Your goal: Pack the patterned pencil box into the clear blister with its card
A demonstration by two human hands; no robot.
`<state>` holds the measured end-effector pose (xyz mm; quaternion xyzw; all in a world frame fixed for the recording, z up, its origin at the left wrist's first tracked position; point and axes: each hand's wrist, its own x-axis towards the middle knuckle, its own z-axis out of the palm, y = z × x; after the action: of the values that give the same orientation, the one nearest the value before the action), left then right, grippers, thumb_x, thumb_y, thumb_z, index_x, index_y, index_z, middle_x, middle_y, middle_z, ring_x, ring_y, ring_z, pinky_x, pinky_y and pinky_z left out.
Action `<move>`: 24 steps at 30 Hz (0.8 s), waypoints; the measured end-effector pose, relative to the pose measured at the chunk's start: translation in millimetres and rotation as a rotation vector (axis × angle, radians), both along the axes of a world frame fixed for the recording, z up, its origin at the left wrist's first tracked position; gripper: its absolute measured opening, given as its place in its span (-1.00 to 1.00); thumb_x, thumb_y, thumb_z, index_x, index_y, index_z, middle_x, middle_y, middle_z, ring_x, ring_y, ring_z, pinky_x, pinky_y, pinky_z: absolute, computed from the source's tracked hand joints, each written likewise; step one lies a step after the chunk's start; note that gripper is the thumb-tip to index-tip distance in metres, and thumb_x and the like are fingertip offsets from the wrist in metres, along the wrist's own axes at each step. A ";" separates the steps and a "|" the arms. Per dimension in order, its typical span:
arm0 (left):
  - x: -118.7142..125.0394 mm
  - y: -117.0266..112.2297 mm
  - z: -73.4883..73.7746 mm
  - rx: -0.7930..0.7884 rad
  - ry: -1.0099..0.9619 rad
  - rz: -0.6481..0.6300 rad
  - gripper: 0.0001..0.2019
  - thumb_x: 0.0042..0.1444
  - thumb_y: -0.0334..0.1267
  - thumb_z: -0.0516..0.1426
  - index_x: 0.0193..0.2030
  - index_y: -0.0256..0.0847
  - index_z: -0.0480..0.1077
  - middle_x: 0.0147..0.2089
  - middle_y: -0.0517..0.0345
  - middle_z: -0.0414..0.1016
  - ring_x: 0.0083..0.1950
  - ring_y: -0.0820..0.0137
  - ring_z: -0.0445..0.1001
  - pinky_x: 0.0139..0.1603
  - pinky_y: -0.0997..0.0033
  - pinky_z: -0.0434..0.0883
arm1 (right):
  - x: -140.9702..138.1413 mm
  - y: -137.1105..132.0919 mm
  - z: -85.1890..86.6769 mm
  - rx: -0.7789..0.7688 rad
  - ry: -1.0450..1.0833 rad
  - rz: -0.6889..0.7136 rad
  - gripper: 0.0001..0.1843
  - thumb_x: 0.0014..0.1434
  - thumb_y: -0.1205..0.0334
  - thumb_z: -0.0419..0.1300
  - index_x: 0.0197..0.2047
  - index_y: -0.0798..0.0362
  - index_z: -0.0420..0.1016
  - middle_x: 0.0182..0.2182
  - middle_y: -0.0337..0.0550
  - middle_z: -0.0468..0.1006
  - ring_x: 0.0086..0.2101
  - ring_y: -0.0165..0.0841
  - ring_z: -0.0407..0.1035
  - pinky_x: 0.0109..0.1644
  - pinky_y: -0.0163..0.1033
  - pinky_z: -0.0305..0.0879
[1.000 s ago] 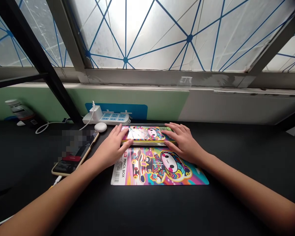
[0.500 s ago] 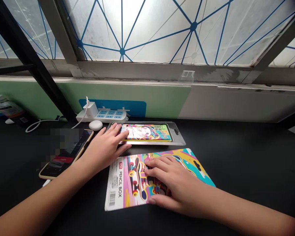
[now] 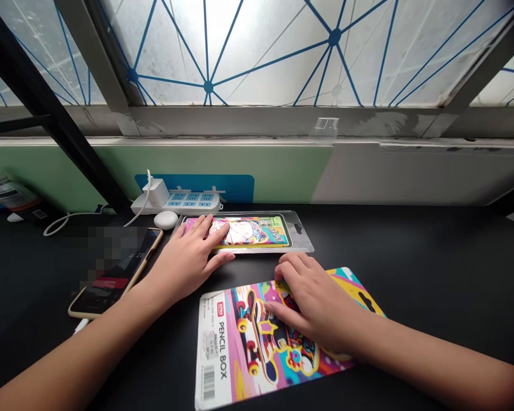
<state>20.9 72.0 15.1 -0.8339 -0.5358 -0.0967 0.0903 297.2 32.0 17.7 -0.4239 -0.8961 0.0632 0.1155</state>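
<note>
the left hand (image 3: 186,265) lies open and flat, fingers spread, pressing down on a clear plastic blister pack (image 3: 302,240) without gripping it. the pack holds a bright cartoon pencil box (image 3: 257,233), and small tilted lettering on it looks like "sport". at about five o'clock from that hand, the right hand (image 3: 314,302) is half open, its fingers arched, their tips resting on a printed backing card (image 3: 209,342) with no pinch showing. the card lies on the black desk (image 3: 411,257), apart from the pack. its white strip reads "pencil box" beside a barcode; the finer print is too small to read. the step in hand appears to be handling the pack and card as two separate pieces. with the card lying flat, the next move calls for fingers under one edge to raise it. farther out, a gold-edged smartphone (image 3: 111,279) lies at nine o'clock from the left hand, a round white puck (image 3: 166,220) at eleven, and a white power strip (image 3: 192,201) at twelve.
</note>
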 end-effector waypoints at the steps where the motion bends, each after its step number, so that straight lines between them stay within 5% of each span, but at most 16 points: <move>1: -0.6 1.2 -0.2 -0.015 -0.025 -0.003 -0.35 0.41 0.20 -0.09 0.47 -0.10 0.23 0.51 -0.25 0.16 0.51 -0.14 0.14 0.38 -0.23 0.20 | -0.9 -0.6 0.7 0.008 0.001 0.000 -0.70 0.35 -0.05 0.15 -0.23 0.03 0.35 -0.19 0.02 0.48 -0.16 -0.08 0.36 -0.09 0.03 0.36; 8: -4.0 1.4 6.1 -0.151 -0.176 -0.102 -0.46 0.47 0.13 -0.17 0.30 -0.08 0.40 0.49 -0.19 0.22 0.54 -0.02 0.10 0.39 -0.32 0.15 | 19.3 -1.9 24.9 -0.135 0.124 -0.168 -0.61 0.31 -0.20 0.12 -0.31 -0.05 0.25 -0.52 -0.27 0.43 -0.53 -0.33 0.25 -0.44 -0.21 0.09; 16: 3.5 -13.7 10.5 -0.043 -0.199 -0.209 -0.59 0.42 0.07 -0.01 0.03 -0.16 0.51 0.34 -0.22 0.40 0.31 -0.06 0.38 0.25 -0.18 0.34 | 111.4 68.0 16.2 -0.505 0.115 -0.395 -0.34 0.22 -0.46 0.04 -0.49 -0.01 0.38 -0.54 -0.25 0.40 -0.50 -0.36 0.20 -0.44 -0.23 0.06; 24: 3.3 -12.6 8.5 -0.021 -0.208 -0.240 -0.65 0.41 0.02 0.02 0.04 -0.17 0.47 0.31 -0.16 0.40 0.27 -0.03 0.38 0.21 -0.12 0.35 | 134.7 84.2 16.9 -0.444 0.053 -0.514 -0.34 0.18 -0.48 0.07 -0.45 -0.03 0.47 -0.52 -0.22 0.48 -0.48 -0.31 0.28 -0.45 -0.22 0.09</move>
<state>24.2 59.4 23.6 -0.8783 -0.4398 -0.1870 0.0134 431.9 116.2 34.6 -0.6488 -0.7210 0.2367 0.0555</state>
